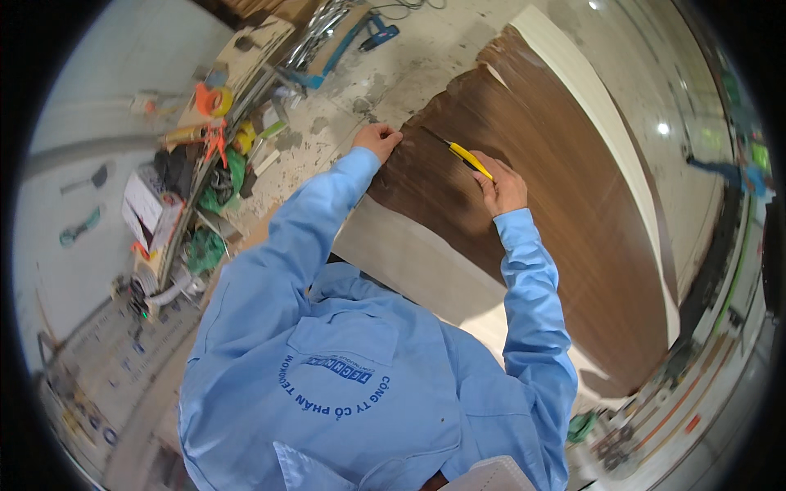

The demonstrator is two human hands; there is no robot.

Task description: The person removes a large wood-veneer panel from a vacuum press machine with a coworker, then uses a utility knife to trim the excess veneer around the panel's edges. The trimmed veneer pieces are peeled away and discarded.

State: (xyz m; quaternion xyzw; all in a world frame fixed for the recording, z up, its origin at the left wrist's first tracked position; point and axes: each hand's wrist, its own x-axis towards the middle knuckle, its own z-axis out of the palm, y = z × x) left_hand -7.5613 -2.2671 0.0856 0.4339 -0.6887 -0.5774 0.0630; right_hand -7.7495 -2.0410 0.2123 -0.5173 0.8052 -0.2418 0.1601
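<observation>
A dark brown wood-grain veneer sheet (565, 221) with a ragged left edge lies over a pale board (573, 69). At that ragged edge my left hand (378, 142) is closed, its thumb and fingertips pinching the sheet's border. My right hand (503, 188) is wrapped round a yellow utility knife (469, 159), held above the sheet. The knife's tip points up and left, toward my left hand. Whether the blade touches the veneer I cannot tell.
To the left a cluttered bench holds an orange caulking gun (216, 141), an orange tape roll (219, 101), green plastic bags (205, 250) and a white box (150, 204). A blue cordless drill (379, 34) lies on the stained floor at the top.
</observation>
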